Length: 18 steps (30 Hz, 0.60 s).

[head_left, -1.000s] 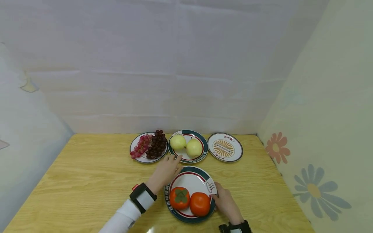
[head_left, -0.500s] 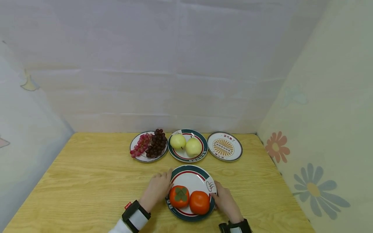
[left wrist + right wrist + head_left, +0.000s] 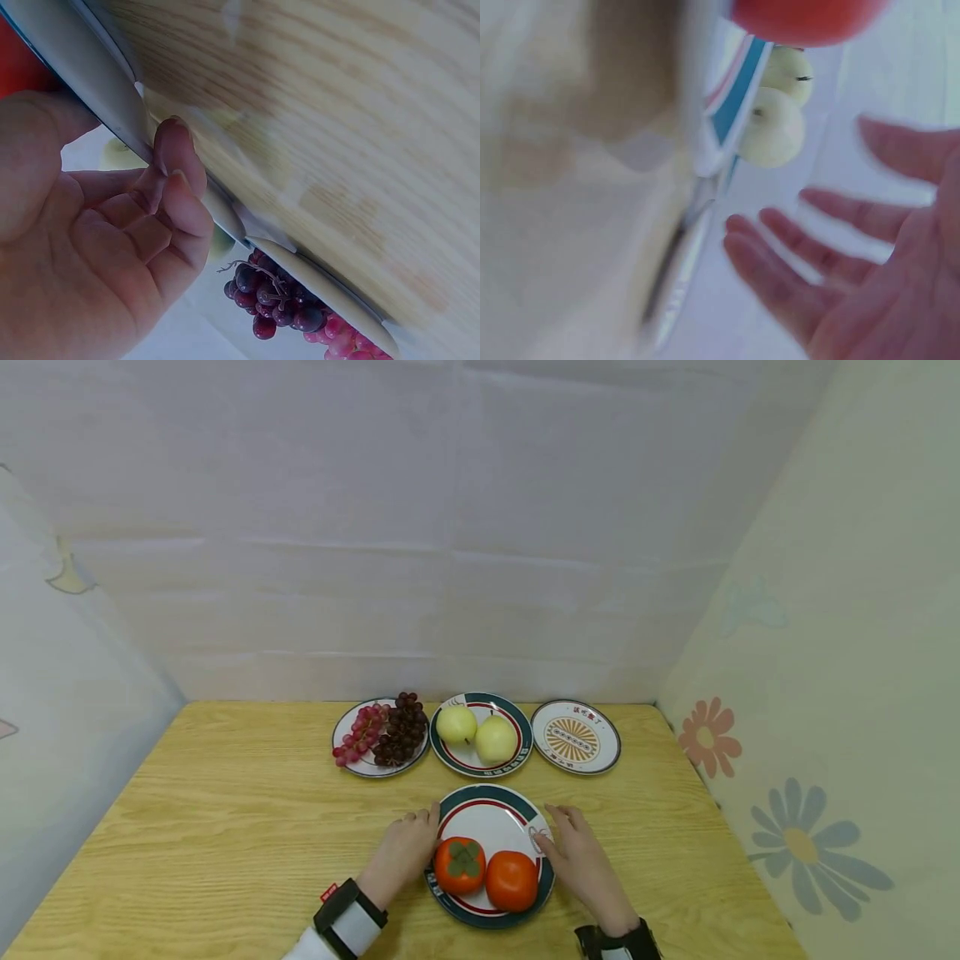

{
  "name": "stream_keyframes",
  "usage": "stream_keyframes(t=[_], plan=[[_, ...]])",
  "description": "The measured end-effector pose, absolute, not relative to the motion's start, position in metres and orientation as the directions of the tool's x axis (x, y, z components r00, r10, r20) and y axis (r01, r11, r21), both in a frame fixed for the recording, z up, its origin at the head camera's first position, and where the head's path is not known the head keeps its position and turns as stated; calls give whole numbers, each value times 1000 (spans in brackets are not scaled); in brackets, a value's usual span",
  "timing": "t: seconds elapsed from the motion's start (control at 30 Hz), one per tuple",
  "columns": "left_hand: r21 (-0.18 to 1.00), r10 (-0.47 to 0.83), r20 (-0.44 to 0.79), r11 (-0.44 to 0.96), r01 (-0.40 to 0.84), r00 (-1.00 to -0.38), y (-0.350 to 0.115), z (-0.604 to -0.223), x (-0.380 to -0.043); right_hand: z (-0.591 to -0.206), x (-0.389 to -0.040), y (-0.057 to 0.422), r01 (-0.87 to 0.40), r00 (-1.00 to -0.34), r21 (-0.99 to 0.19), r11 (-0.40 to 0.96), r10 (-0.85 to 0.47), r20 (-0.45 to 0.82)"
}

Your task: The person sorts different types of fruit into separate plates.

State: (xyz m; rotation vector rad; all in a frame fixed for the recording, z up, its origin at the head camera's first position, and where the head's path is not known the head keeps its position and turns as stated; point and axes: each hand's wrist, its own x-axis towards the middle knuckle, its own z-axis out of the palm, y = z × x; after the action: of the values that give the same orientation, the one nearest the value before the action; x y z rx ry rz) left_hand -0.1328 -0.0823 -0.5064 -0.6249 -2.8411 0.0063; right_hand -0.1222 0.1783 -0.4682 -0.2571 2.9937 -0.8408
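A white plate (image 3: 491,818) with a dark green and red rim stands at the front of the table, holding two orange-red persimmons. One persimmon (image 3: 459,867) shows its green calyx; the other persimmon (image 3: 512,882) lies to its right. My left hand (image 3: 399,853) grips the plate's left edge, thumb over the rim and curled fingers against the underside in the left wrist view. At the right edge is my right hand (image 3: 589,865), its fingers spread and off the plate in the right wrist view (image 3: 885,255).
Behind the plate stand three more plates in a row. The left plate (image 3: 344,727) carries pink grapes (image 3: 363,737) and dark grapes (image 3: 402,731). The middle plate (image 3: 480,767) bears two pale green pears (image 3: 496,740). The right plate (image 3: 573,739) has a sunburst print.
My left hand has come back from near the pear plate to the front plate's left edge and taken hold of it. My right hand has let go of the right edge and spread its fingers.
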Motion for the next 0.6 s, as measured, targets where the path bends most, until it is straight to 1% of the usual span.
stream_keyframes(t=[0.1,0.2,0.27,0.43,0.6], plan=[[-42,416,209,908,417,-885,-83,-507,-134,-458,-117,175,-222,-958,-539,813,-283,-33],[-35,417,198,907,419,-887,-82,-507,-134,-453,-109,172,-292,-905,-547,784,-412,-108],[-34,416,197,908,418,-888,-82,-507,-135,-453,-105,170,-327,-872,-535,779,-467,-147],[-33,414,199,909,416,-888,-81,-507,-135,-457,-97,167,-413,-822,-476,776,-543,-171],[-35,418,192,907,420,-888,-82,-507,-135,-463,-98,164,-464,-816,-423,779,-561,-139]])
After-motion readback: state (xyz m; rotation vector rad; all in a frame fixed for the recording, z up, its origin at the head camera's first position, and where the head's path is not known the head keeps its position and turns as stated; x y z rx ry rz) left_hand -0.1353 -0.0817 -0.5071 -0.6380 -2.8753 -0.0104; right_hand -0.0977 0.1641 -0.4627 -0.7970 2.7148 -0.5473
